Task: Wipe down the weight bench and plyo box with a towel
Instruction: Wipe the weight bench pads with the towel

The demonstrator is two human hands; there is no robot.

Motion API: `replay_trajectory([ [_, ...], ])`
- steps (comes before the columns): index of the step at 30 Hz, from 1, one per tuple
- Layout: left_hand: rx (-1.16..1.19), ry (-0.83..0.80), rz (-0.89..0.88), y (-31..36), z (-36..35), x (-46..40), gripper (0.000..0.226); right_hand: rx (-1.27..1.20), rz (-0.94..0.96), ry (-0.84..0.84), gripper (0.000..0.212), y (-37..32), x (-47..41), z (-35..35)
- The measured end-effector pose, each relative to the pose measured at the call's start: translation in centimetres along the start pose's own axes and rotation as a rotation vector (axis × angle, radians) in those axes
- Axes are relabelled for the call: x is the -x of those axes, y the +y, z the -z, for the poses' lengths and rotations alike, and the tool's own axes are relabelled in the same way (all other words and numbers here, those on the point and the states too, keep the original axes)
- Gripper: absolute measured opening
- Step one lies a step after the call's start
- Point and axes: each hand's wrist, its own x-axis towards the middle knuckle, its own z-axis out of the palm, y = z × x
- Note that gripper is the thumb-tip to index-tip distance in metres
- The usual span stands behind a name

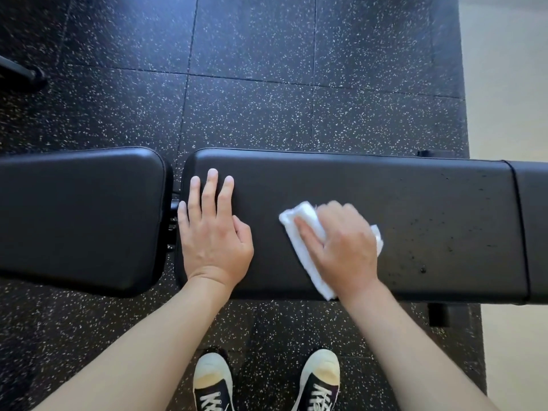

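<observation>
A black padded weight bench runs across the view: a long back pad on the right and a shorter seat pad on the left, with a gap between them. My left hand lies flat, fingers spread, on the long pad's left end. My right hand presses a folded white towel onto the middle of the long pad. Small dark specks dot the pad to the right of the towel. No plyo box is in view.
The floor is black speckled rubber tile, with a pale floor strip along the right. My two sneakers stand just in front of the bench. A bench foot shows below the right pad. A dark bar end lies upper left.
</observation>
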Motion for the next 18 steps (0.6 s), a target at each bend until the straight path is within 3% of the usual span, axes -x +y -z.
replay_trajectory([
  [5,0.009,-0.008,0.004,0.2,0.1,-0.2,0.069,-0.012,0.047,-0.013,0.048,-0.1,4.3,1.7],
  [13,-0.005,0.016,0.001,-0.1,-0.4,0.1,0.069,-0.003,0.008,0.078,0.036,-2.3,-8.4,-5.2],
  [18,-0.005,0.028,0.001,0.0,-0.5,0.0,0.069,-0.094,0.043,0.076,0.039,-2.7,-8.2,-5.3],
])
